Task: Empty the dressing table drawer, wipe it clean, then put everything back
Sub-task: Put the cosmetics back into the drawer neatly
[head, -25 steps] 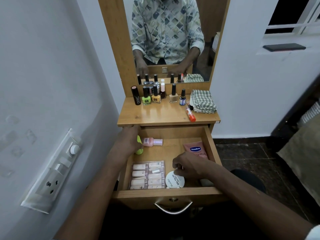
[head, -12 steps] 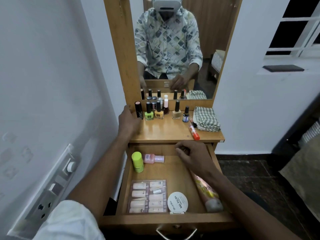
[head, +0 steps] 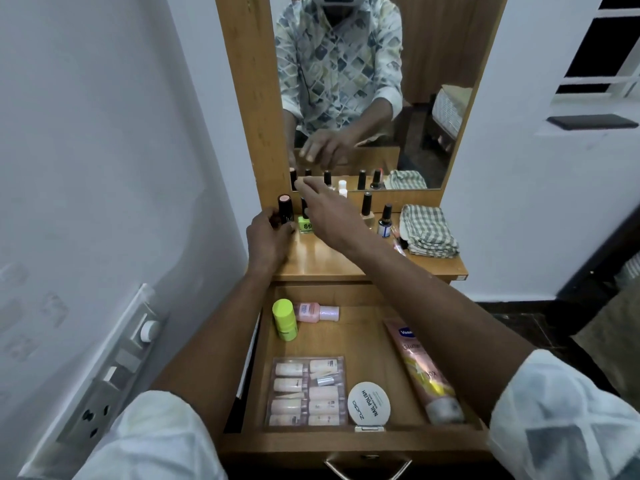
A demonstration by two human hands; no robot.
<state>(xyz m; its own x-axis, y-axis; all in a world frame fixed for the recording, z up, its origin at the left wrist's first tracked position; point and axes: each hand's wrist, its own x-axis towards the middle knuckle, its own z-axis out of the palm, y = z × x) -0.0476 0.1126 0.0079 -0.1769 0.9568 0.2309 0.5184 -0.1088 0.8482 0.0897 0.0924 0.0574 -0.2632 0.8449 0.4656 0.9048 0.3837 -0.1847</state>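
The task is looking well along, by my judgement in the putting-back stage. The drawer [head: 346, 441] is standing open, below and nearer than both hands, and already carrying five things. More are waiting on the surface [head: 329, 258] by the hands, so returning those and shutting the drawer would be what is left. Whether wiping is done is not showing.

The left hand [head: 268, 233] is gripping one black stick [head: 285, 209], fingers curled round its base. The right hand [head: 322, 209] is reaching across just beside it, fingers stretched loosely over the bottle caps and holding nothing I can see.

In the drawer:
- One green bottle [head: 284, 320] is standing below the left wrist.
- One pink bottle [head: 313, 312] is lying beside it.
- One clear pack [head: 306, 391] is sitting nearer still.
- One round tin [head: 369, 403] is sitting right of the pack.
- One lotion tube [head: 420, 368] is lying under the right forearm.

On the surface:
- One green polish [head: 304, 225] is standing between the hands.
- One beige polish [head: 366, 211] is standing right of the right hand.
- One dark vial [head: 384, 221] is standing farther right.
- One folded cloth [head: 429, 230] is lying farthest right.

The right hand is likely hiding further bottles, so that count is staying open.
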